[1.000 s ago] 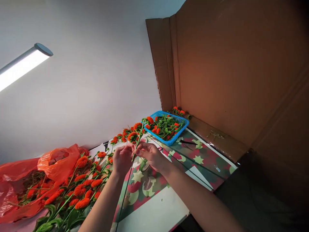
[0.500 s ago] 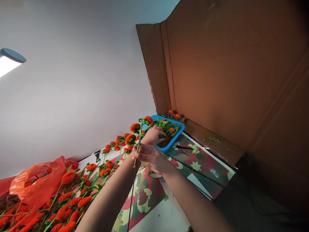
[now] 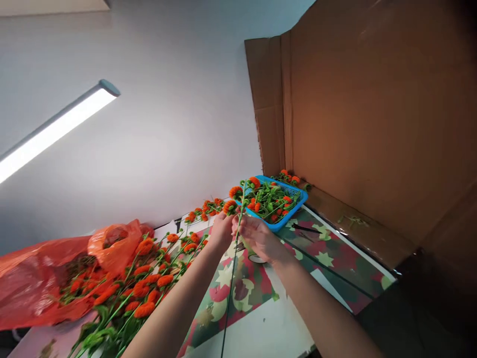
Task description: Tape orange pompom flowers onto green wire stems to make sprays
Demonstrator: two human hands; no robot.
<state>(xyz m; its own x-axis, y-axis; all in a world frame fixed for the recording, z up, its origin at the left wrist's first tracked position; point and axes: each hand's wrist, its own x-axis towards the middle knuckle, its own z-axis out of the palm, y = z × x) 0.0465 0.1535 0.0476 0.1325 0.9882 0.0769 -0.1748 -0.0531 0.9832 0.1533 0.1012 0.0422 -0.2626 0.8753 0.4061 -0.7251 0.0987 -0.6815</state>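
Note:
Between my two hands stands an artificial flower stem point(image 3: 243, 201), green, with several fuzzy orange heads near its top and a long dark wire running down below. My right hand point(image 3: 258, 237) pinches this stem between thumb and fingers. From the other side, my left hand point(image 3: 222, 231) is closed at the same spot, just under the lowest orange head point(image 3: 230, 207); its fingertips are partly hidden. A ring-shaped roll point(image 3: 257, 258), perhaps tape, shows beneath my right hand. Just beyond, a blue basket point(image 3: 276, 227) holds green leaves and small orange flowers.
Many orange flower stems point(image 3: 143, 288) lie at the left beside a red plastic bag point(image 3: 33, 283). More flowers point(image 3: 204, 209) rest by the wall. Black tweezers-like tools point(image 3: 306, 228) lie on the patterned tabletop point(image 3: 324, 258). A cardboard sheet point(image 3: 365, 124) stands at right; a lamp point(image 3: 63, 127) hangs upper left.
Half a second ago my left hand was reaching into the blue basket; now it is back at the stem. My right hand kept its hold. The view swung left, then right.

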